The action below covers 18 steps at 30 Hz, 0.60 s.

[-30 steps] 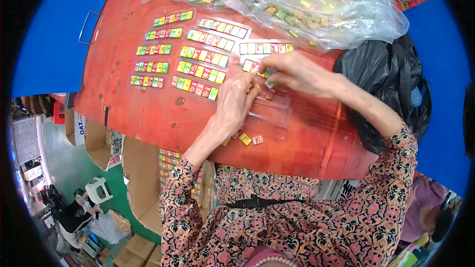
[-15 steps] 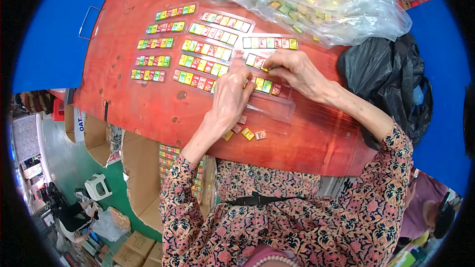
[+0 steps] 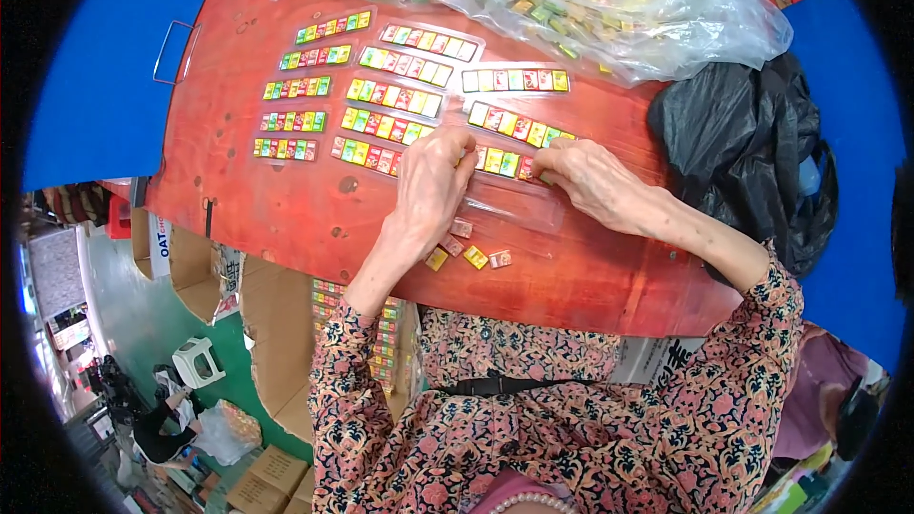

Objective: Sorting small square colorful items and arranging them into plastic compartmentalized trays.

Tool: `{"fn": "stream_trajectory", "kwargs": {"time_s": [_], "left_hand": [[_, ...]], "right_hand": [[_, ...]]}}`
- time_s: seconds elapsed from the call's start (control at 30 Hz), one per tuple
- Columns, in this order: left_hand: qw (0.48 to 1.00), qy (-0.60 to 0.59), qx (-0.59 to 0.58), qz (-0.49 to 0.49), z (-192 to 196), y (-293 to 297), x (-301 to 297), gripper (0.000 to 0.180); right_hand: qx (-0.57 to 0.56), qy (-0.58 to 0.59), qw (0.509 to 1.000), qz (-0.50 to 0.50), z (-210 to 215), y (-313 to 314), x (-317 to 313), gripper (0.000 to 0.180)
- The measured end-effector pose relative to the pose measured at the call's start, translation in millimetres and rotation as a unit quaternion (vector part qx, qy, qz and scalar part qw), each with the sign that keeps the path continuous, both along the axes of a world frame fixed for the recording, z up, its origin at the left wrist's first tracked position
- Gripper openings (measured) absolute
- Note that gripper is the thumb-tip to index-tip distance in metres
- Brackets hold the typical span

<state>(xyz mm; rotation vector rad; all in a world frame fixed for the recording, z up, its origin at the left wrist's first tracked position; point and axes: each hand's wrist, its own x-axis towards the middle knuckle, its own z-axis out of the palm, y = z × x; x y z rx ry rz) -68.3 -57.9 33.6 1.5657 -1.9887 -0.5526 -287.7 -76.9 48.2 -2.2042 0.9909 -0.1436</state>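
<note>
A row of small colourful boxes (image 3: 503, 163) lies in a clear plastic tray (image 3: 514, 207) in front of me. My left hand (image 3: 430, 186) is closed at the tray's left end, fingers curled and covering the boxes there. At the right end my right hand (image 3: 600, 187) is bent over the tray, its thumb and fingertips against the last boxes. Just beyond lies another filled tray (image 3: 521, 125), its right end near my right fingers. Several loose small boxes (image 3: 475, 256) rest on the red table nearer to me.
Filled trays stand in columns to the left, such as one tray (image 3: 297, 88). A big clear bag (image 3: 628, 24) of loose small boxes covers the far side. A black plastic bag (image 3: 733, 152) sits at the right. Below the table edge is an open cardboard box (image 3: 276, 333).
My right hand has moved right and nearer, from the second tray to the right end of the near one. The second tray's boxes are uncovered. My left hand has shifted slightly left.
</note>
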Motion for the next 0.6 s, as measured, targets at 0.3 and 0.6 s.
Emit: {"fn": "stream_trajectory", "kwargs": {"time_s": [0.3, 0.6], "left_hand": [[0.999, 0.01, 0.031, 0.018, 13, 0, 8, 0.01], [0.997, 0.022, 0.062, 0.037, 14, -3, 14, 0.01]], "right_hand": [[0.013, -0.04, 0.998, -0.053, 3, -5, 6, 0.012], [0.045, -0.081, 0.988, -0.12, 4, -7, 1, 0.025]]}}
